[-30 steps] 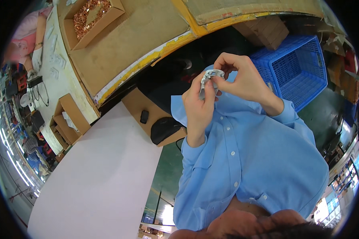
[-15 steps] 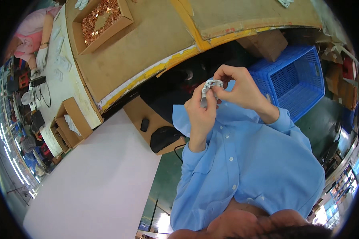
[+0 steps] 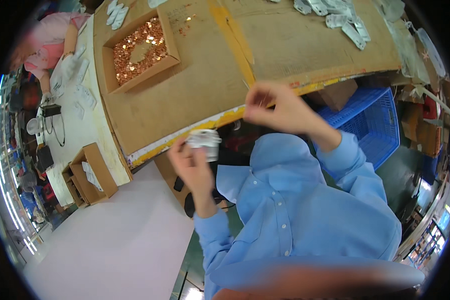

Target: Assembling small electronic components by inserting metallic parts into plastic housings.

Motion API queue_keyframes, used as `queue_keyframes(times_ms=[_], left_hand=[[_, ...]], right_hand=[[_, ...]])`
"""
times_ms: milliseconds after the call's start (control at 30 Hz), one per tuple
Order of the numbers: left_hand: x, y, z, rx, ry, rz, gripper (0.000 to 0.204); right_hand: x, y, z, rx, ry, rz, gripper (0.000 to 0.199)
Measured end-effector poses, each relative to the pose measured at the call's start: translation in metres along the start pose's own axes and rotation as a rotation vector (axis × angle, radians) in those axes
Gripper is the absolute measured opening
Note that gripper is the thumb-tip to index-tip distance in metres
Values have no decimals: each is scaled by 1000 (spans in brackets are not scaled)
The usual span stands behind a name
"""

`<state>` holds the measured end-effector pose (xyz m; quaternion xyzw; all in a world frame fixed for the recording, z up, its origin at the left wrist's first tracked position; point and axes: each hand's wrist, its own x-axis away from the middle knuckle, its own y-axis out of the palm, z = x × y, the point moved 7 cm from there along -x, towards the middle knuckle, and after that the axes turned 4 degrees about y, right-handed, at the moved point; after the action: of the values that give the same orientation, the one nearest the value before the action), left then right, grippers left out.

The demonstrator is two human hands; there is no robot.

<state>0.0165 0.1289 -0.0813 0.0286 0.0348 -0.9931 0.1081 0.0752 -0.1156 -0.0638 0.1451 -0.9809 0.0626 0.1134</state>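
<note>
The left hand point(image 3: 190, 167) pinches the white part point(image 3: 205, 142) between thumb and fingers, with the part standing up past the fingertips, near the yellow front edge of the counter point(image 3: 210, 75). The right hand point(image 3: 280, 107), to its right and farther up, has thumb and fingers curled close together; blur keeps me from telling whether anything small sits between them.

The likeliest trouble is a drop. Only one hand has the part, and a loose thumb could let it slip into the dark gap below that hand. Swung too low or too far forward, the part could also knock against the counter's edge. If the right hand does carry a small piece, a slack pinch could lose it under the counter or toward the blue crate point(image 3: 352, 111) below and to its right. The copper bits point(image 3: 152, 35), in the box point(image 3: 171, 46) beyond the left hand, look small and loose enough to scatter if a sleeve caught the box.

A second ago both hands met on the part in front of the shirt; now they are well apart and the left alone keeps it. More of the counter shows, including the loose white pieces point(image 3: 353, 31) beyond the right hand.
</note>
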Motion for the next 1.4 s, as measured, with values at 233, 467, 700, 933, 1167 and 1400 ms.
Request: queue_keyframes(times_ms=[233, 467, 700, 933, 1167, 1400], left_hand=[[-178, -165, -15, -690, 115, 434, 33], [-277, -251, -63, -979, -110, 569, 40], [-280, -223, -37, -643, 98, 739, 67], [-144, -66, -5, -105, 60, 14, 39], [-9, 16, -25, 536, -414, -376, 43], [46, -37, -69, 684, -415, 39, 56]], right_hand=[[-138, -221, 21, 1071, -315, 684, 32], [-178, -226, 27, 1427, -266, 499, 15], [-127, -190, -10, 1249, -460, 469, 12], [-38, -34, -81, 1132, -900, 116, 17], [2, 95, -89, 1112, -1143, -326, 19], [-148, 80, -117, 891, -726, -10, 11]])
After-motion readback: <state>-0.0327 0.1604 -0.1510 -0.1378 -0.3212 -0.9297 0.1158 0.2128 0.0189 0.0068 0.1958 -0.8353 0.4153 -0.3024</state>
